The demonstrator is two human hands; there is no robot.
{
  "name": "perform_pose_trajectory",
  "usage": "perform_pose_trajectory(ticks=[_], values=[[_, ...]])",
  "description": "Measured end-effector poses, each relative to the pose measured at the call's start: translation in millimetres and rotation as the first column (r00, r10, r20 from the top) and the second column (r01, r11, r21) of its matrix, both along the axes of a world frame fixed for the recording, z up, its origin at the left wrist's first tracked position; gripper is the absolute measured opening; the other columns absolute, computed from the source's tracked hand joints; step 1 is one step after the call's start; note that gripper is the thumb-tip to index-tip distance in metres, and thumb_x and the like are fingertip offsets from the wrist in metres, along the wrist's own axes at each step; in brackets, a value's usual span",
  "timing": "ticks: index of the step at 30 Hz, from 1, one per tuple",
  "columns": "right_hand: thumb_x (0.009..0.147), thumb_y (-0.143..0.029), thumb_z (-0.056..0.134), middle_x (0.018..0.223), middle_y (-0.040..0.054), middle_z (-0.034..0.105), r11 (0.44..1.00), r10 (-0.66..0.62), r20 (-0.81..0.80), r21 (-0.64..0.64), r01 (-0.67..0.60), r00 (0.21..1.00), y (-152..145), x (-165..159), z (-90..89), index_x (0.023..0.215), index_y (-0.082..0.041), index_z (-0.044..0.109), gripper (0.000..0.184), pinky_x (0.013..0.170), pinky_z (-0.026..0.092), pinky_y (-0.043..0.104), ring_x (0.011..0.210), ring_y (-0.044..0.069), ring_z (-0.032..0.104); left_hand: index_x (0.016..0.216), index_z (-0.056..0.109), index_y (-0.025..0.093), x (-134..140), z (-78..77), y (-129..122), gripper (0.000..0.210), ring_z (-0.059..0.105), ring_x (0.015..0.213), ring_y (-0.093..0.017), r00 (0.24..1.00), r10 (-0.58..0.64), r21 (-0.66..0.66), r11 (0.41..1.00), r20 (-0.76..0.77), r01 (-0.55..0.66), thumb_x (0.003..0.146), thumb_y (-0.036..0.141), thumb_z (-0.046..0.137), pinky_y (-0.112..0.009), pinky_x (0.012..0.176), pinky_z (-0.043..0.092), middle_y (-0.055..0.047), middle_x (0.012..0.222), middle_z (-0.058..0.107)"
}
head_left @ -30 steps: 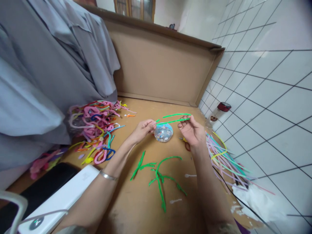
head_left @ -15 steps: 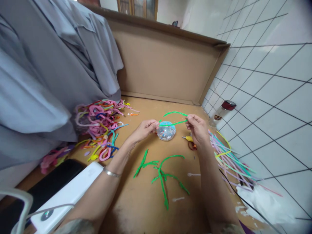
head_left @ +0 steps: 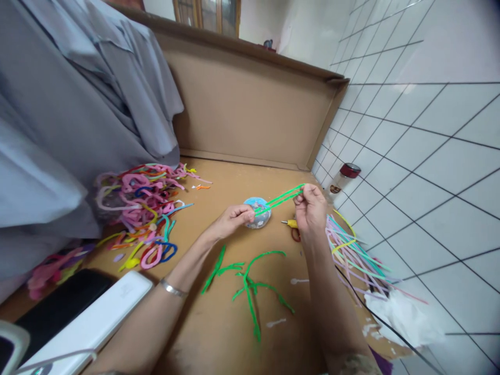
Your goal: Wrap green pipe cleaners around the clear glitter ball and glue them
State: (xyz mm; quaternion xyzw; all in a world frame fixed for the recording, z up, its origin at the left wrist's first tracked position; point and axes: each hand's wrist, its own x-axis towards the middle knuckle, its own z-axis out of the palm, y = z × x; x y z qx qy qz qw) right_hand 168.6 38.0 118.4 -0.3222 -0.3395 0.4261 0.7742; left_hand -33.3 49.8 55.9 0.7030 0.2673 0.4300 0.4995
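Observation:
A green pipe cleaner (head_left: 282, 198), doubled into two near-parallel strands, stretches between my hands above the table. My left hand (head_left: 235, 219) pinches its lower left end. The folded right end is gripped in the fingers of my right hand (head_left: 311, 204), a little higher. Behind the strands stands a small round clear container (head_left: 258, 217) with bits inside, partly covered by my left fingers. Nearer to me lie bent green pipe cleaners (head_left: 250, 291) joined in a branching shape, and a smaller forked green piece (head_left: 219, 268) to their left.
Tangled coloured pipe cleaners (head_left: 136, 195) heap at the left, beside grey cloth (head_left: 117, 104). A white power bank (head_left: 101, 317) lies front left. On the right are a yellow-handled tool (head_left: 291, 223), straight pipe cleaners (head_left: 351, 250), a red-lidded jar (head_left: 346, 177), tissue (head_left: 402, 317) and the tiled wall (head_left: 429, 130).
The loose upper strand has been brought down alongside the lower one, its free end now at my left fingers. The view has shifted slightly to the right.

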Motion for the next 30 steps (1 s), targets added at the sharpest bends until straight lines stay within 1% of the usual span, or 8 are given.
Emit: perform_pose_trajectory(ticks=[3, 6, 8, 12, 16, 20, 26, 30], values=[[0.063, -0.031, 0.082, 0.061, -0.0067, 0.054, 0.997, -0.057, -0.002, 0.046, 0.057, 0.998, 2, 0, -2.2, 0.066, -0.018, 0.057, 0.027, 0.049, 0.033, 0.018, 0.051, 0.003, 0.041, 0.061, 0.057, 0.015, 1, 4.2, -2, 0.055, 0.040, 0.055, -0.009, 0.999, -0.039, -0.017, 0.999, 0.031, 0.039, 0.073, 0.068, 0.063, -0.023, 0.056, 0.032, 0.003, 0.057, 0.048], [0.065, -0.035, 0.082, 0.062, -0.0067, 0.055, 0.999, -0.039, 0.004, 0.032, 0.039, 0.999, 4, 3, -4.4, 0.069, -0.019, 0.059, 0.028, 0.052, 0.036, 0.019, 0.052, 0.004, 0.045, 0.059, 0.057, 0.015, 5, 3.8, -3, 0.055, 0.040, 0.053, -0.009, 0.995, -0.018, -0.066, 0.998, 0.094, 0.025, 0.070, 0.069, 0.067, -0.022, 0.055, 0.031, 0.003, 0.055, 0.048], [0.069, -0.041, 0.078, 0.068, -0.0046, 0.060, 1.000, 0.005, 0.030, 0.018, -0.006, 1.000, 5, 3, -6.3, 0.077, -0.020, 0.064, 0.027, 0.056, 0.040, 0.021, 0.058, 0.006, 0.051, 0.058, 0.055, 0.015, 11, 1.8, -4, 0.055, 0.039, 0.051, -0.008, 0.979, 0.055, -0.137, 0.990, 0.198, -0.028, 0.067, 0.068, 0.070, -0.022, 0.053, 0.029, 0.003, 0.052, 0.046], [0.074, -0.054, 0.071, 0.083, 0.0016, 0.069, 0.994, 0.105, 0.083, -0.051, -0.101, 0.991, 4, -13, -15.3, 0.091, -0.021, 0.071, 0.037, 0.063, 0.045, 0.024, 0.070, 0.011, 0.059, 0.062, 0.053, 0.016, 23, 1.3, -5, 0.054, 0.033, 0.046, -0.006, 0.886, 0.229, -0.320, 0.942, 0.403, -0.097, 0.062, 0.066, 0.075, -0.021, 0.048, 0.025, 0.007, 0.048, 0.040], [0.069, -0.053, 0.076, 0.082, 0.0041, 0.072, 0.944, 0.320, 0.248, -0.161, -0.287, 0.914, -4, -44, -28.6, 0.084, -0.020, 0.072, 0.037, 0.066, 0.048, 0.026, 0.073, 0.014, 0.062, 0.061, 0.053, 0.016, 27, 5.7, -6, 0.053, 0.034, 0.046, -0.005, 0.857, 0.278, -0.359, 0.926, 0.434, -0.118, 0.062, 0.063, 0.076, -0.019, 0.048, 0.026, 0.007, 0.048, 0.040], [0.069, -0.058, 0.073, 0.066, 0.0034, 0.068, 0.836, 0.548, 0.269, -0.183, -0.517, 0.792, -11, -60, -33.1, 0.066, -0.019, 0.066, 0.039, 0.062, 0.050, 0.027, 0.067, 0.015, 0.063, 0.060, 0.053, 0.016, 29, 9.4, -10, 0.053, 0.035, 0.045, -0.004, 0.851, 0.283, -0.362, 0.925, 0.444, -0.118, 0.062, 0.063, 0.076, -0.019, 0.048, 0.028, 0.008, 0.047, 0.039], [0.062, -0.053, 0.080, 0.054, -0.0021, 0.060, 0.795, 0.603, 0.166, -0.205, -0.571, 0.781, -13, -55, -27.8, 0.059, -0.020, 0.059, 0.040, 0.050, 0.050, 0.024, 0.049, 0.011, 0.055, 0.062, 0.053, 0.015, 38, 12.9, -19, 0.053, 0.034, 0.042, -0.004, 0.862, 0.222, -0.398, 0.917, 0.456, -0.026, 0.062, 0.062, 0.076, -0.020, 0.045, 0.025, 0.008, 0.046, 0.039], [0.062, -0.050, 0.081, 0.053, -0.0022, 0.060, 0.810, 0.580, 0.138, -0.200, -0.551, 0.803, -13, -57, -29.8, 0.062, -0.019, 0.062, 0.037, 0.049, 0.049, 0.023, 0.047, 0.009, 0.053, 0.062, 0.049, 0.016, 41, 13.8, -21, 0.051, 0.032, 0.042, -0.004, 0.840, 0.240, -0.402, 0.915, 0.487, -0.029, 0.065, 0.061, 0.074, -0.020, 0.044, 0.025, 0.008, 0.047, 0.038]])
